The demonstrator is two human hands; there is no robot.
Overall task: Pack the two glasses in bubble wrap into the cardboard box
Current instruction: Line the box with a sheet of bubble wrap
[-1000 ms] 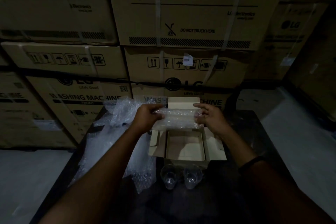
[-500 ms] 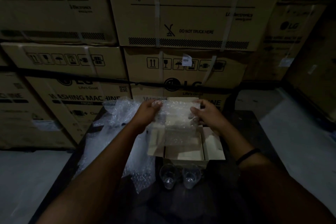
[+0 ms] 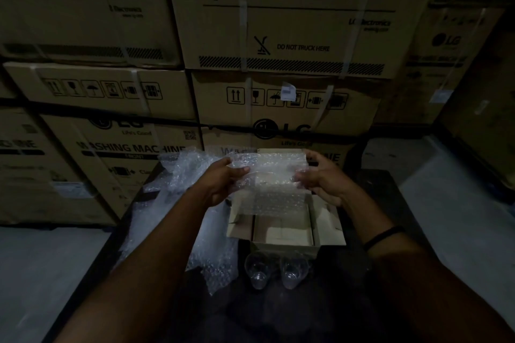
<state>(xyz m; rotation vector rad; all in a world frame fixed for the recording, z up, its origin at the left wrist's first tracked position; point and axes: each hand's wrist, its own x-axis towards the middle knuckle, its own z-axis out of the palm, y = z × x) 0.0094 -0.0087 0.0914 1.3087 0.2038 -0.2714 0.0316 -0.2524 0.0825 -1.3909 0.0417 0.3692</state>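
A small open cardboard box point(image 3: 284, 245) sits on the dark table, its flaps spread out. Above it hangs a sheet of bubble wrap point(image 3: 271, 184), stretched between my two hands. My left hand point(image 3: 223, 185) grips its left edge and my right hand point(image 3: 323, 181) grips its right edge. The sheet's lower part drops over the box's far half. Two clear glasses point(image 3: 257, 270) point(image 3: 292, 270) stand side by side on the table just in front of the box, bare and untouched.
A big heap of loose bubble wrap point(image 3: 184, 220) covers the table's left side beside the box. Stacked large appliance cartons point(image 3: 278, 36) form a wall right behind the table. Pale floor point(image 3: 459, 203) lies to the right and left. The scene is dim.
The folded bubble wrap has opened out into a hanging sheet. Both hands rose a little and the sheet now drapes down over the box.
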